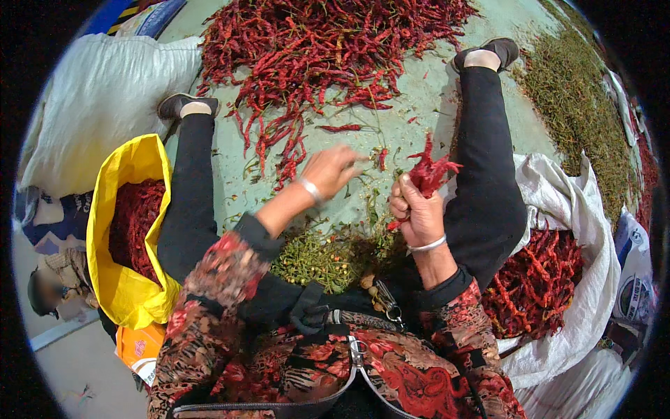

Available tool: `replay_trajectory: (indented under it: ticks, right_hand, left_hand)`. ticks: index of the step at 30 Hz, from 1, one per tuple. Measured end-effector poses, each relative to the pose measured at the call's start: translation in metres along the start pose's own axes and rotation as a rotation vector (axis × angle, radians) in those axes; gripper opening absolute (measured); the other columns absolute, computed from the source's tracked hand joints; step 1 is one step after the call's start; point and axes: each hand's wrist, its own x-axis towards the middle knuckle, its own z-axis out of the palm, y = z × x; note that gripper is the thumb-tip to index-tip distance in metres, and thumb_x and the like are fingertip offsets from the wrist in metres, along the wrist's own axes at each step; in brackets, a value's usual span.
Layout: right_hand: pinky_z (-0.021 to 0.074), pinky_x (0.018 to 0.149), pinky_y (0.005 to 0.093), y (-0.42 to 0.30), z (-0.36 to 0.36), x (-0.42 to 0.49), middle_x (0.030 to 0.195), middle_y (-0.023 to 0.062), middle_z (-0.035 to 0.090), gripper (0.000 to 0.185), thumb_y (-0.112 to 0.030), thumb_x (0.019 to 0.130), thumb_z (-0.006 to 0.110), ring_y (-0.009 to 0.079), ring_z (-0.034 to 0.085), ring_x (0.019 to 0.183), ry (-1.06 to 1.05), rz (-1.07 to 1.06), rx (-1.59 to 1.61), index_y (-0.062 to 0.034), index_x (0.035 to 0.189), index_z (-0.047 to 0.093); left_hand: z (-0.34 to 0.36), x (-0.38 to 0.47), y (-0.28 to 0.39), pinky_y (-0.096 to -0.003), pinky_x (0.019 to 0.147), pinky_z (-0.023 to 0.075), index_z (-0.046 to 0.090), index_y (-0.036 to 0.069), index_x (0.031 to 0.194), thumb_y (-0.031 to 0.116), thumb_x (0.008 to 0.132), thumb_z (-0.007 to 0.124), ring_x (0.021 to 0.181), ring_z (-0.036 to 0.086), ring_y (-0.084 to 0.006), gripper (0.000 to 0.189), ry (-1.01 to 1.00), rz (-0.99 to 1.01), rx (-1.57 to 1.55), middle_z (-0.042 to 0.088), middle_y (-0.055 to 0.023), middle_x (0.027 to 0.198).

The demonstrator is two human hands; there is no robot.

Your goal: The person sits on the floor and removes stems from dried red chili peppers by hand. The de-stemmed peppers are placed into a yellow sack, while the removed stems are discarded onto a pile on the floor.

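My right hand [419,212] is closed around a bunch of dried red chili peppers [432,170], whose wrinkled tips stick up past the thumb. Motion blurs my left hand [332,170], which is over the pale green floor sheet [340,207]; whether its fingers hold anything is unclear. A single short pepper [382,158] lies on the sheet between the hands. Beyond them spreads a large heap of dried red chili peppers [335,47], with stray ones trailing towards me. Between my legs is a pile of greenish pepper stems [316,259].
At left stands a yellow bag [99,251] holding red peppers, with a full white woven sack [120,105] behind it. An open white sack [596,293] of peppers is at right. Stems cover the floor [576,110] far right. A person [47,288] is at the left edge.
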Motion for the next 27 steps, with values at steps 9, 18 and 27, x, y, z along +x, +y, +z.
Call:
replay_trajectory:
  ticks: [9,18,27]
  right_hand:
    - [0.0280,0.038,0.0205,0.007,-0.007,0.012,0.065,0.0035,0.053,0.007,-0.006,0.079,0.058,0.0075,0.039,0.044,0.102,-0.042,-0.066,-0.0042,0.076,0.051]
    - [0.0379,0.050,0.0203,0.032,0.004,0.008,0.070,-0.0004,0.054,0.020,-0.003,0.075,0.061,0.0073,0.048,0.056,0.027,-0.230,-0.387,-0.0017,0.094,0.055]
    - [0.0374,0.044,0.0231,0.036,0.011,-0.005,0.064,-0.0013,0.054,0.009,-0.007,0.073,0.063,0.0068,0.047,0.050,-0.106,0.059,-0.518,-0.0041,0.076,0.056]
  left_hand:
    - [0.041,0.080,-0.028,-0.0380,0.063,0.0446,0.055,0.014,0.089,0.004,0.067,0.054,0.080,0.054,-0.0300,0.024,-0.110,0.094,0.276,0.049,-0.0102,0.093]
    - [-0.022,-0.014,0.025,-0.0379,0.061,0.0456,0.060,0.007,0.083,0.011,0.073,0.055,0.073,0.057,-0.0298,0.012,0.176,0.036,-0.020,0.058,-0.0117,0.077]
    - [-0.017,-0.069,0.051,-0.0375,0.054,0.0444,0.056,0.011,0.076,0.018,0.076,0.054,0.065,0.056,-0.0286,0.008,-0.080,0.190,-0.124,0.056,-0.0074,0.070]
